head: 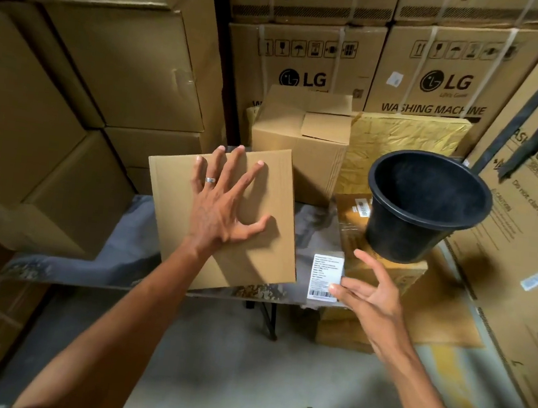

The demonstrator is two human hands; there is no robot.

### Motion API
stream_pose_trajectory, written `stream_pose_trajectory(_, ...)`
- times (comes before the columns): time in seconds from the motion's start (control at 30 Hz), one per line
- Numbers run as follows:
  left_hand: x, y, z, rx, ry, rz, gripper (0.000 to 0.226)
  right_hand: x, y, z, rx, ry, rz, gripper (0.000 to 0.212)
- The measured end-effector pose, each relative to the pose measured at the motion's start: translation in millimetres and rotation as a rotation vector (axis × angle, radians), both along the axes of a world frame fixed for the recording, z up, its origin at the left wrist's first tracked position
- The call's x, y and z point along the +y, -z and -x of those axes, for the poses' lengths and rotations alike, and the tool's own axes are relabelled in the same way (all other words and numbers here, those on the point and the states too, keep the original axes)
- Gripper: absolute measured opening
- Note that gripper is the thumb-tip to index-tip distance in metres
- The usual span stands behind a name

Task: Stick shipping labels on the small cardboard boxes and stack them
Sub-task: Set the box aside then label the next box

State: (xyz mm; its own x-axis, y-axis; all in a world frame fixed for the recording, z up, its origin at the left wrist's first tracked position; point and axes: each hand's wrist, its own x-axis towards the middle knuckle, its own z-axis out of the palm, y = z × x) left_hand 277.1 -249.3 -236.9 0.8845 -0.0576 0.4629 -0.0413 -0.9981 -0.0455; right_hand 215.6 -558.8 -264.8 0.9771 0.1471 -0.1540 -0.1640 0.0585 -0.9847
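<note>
A small plain cardboard box (254,262) lies on the grey table (121,254) in front of me. My left hand (224,205) rests spread flat on its top, fingers straight, a ring on one finger. A white shipping label (325,275) with a barcode sits just right of the box. My right hand (368,292) pinches the label's right edge between thumb and fingertips, the other fingers splayed. A second small box (297,146) with loose flaps stands behind the first one.
A black bucket (424,208) stands on a taped, labelled box (353,220) at the right. A wrapped yellow package (405,139) leans behind it. Large washing-machine cartons (436,75) wall in the back and right, plain cartons (73,81) the left. Grey floor (227,350) lies below.
</note>
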Motion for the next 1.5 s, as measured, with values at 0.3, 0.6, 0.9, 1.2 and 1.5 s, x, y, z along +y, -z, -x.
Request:
stream_pose_trajectory(0.3, -19, 26, 16, -0.052, 0.01, 0.021, 0.109, 12, 2, -17, -0.011, -0.099, -0.021, 0.074)
stream_pose_trajectory(0.6, -58, 71, 43, -0.11, -0.004, 0.094, 0.103, 1, -6, -38, -0.069, -0.083, 0.053, 0.035)
stream_pose_trajectory(0.9, -103, 100, 43, -0.021, -0.063, 0.216, 0.106, -44, -20, -79, -0.129, -0.01, 0.079, 0.02)
stream_pose_trajectory(1.2, -150, 23, -22, -0.062, -0.061, 0.304, 0.068, -101, -48, -150, -0.125, 0.112, 0.03, 0.019)
stream_pose_trajectory(1.5, -126, 4, -122, 0.192, -0.128, 0.26, 0.072, -131, -55, -261, -0.188, 0.243, 0.165, 0.027)
